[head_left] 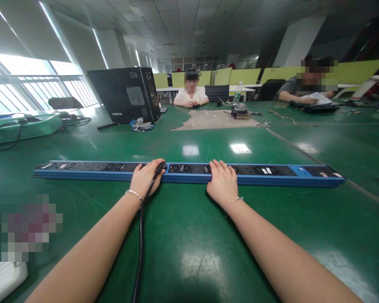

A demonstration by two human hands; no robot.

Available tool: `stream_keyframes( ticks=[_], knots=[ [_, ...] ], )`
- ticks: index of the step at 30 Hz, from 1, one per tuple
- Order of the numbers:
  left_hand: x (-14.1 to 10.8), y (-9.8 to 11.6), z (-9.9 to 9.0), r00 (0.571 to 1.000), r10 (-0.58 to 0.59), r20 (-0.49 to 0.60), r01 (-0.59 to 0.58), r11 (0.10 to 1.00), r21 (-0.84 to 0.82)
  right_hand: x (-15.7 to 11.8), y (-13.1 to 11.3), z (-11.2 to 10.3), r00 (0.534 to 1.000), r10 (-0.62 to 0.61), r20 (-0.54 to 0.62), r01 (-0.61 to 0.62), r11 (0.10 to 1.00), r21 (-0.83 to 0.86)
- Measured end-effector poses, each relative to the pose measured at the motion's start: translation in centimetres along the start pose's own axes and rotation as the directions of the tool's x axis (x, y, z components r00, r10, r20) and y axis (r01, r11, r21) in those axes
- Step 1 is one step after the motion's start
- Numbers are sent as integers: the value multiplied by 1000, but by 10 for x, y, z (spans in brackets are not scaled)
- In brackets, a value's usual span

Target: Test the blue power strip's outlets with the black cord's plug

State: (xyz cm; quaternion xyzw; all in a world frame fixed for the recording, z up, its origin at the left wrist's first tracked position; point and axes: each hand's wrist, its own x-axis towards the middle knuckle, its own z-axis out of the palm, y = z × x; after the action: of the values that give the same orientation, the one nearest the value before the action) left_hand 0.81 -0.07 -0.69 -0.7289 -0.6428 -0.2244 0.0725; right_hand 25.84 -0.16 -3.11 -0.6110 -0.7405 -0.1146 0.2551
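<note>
A long blue power strip (189,178) with black sockets lies across the green table. My left hand (144,177) is at its middle, closed around a black plug (161,167) on the socket face; whether the plug is seated in a socket is hidden. From that plug a thick black cable (141,235) runs down over my wrist toward the front edge of the view. Right of the middle, my right hand (222,181) grips the strip, its fingers bent over the top and far edge. That hand covers some of the sockets.
A black computer case (126,94) stands at back left, gloves (141,125) beside it. A green basket (28,130) with cables is far left. A white object (6,277) lies front left. Two people sit across the table (189,252), near a bottle (238,93) and a dark round part (240,109).
</note>
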Motion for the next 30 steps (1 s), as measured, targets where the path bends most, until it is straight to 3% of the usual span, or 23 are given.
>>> stream_keyframes(
  ticks=[6, 9, 11, 13, 17, 22, 26, 30],
  knots=[
    [1, 1, 2, 1000, -28, -6, 27, 992, -120, 0, -1, 1, 1000, 3, -12, -3, 1000, 2],
    [5, -2, -5, 986, -118, -119, 83, 960, -268, 1, -1, 1, 1000, 0, -11, 0, 1000, 6],
    [9, -3, -15, 953, -201, -226, 108, 923, -370, 1, -2, 1, 1000, -1, -11, 1, 1000, 8],
    [11, 0, -23, 946, -199, -255, 85, 914, -396, 1, -2, 1, 1000, 1, -13, -1, 1000, 7],
    [11, 24, -24, 994, -48, -95, 9, 927, -375, 1, -3, 1, 1000, 6, -8, -6, 1000, 10],
    [19, 64, -3, 993, 100, 59, -72, 929, -363, 1, -2, 0, 1000, -3, -4, 3, 1000, 9],
    [28, 82, 12, 987, 129, 99, -87, 932, -351, 0, -2, -1, 1000, -4, 1, 4, 1000, 11],
    [34, 91, 12, 983, 149, 108, -115, 955, -275, 0, -3, -1, 1000, -1, -10, 1, 999, 34]
  ],
)
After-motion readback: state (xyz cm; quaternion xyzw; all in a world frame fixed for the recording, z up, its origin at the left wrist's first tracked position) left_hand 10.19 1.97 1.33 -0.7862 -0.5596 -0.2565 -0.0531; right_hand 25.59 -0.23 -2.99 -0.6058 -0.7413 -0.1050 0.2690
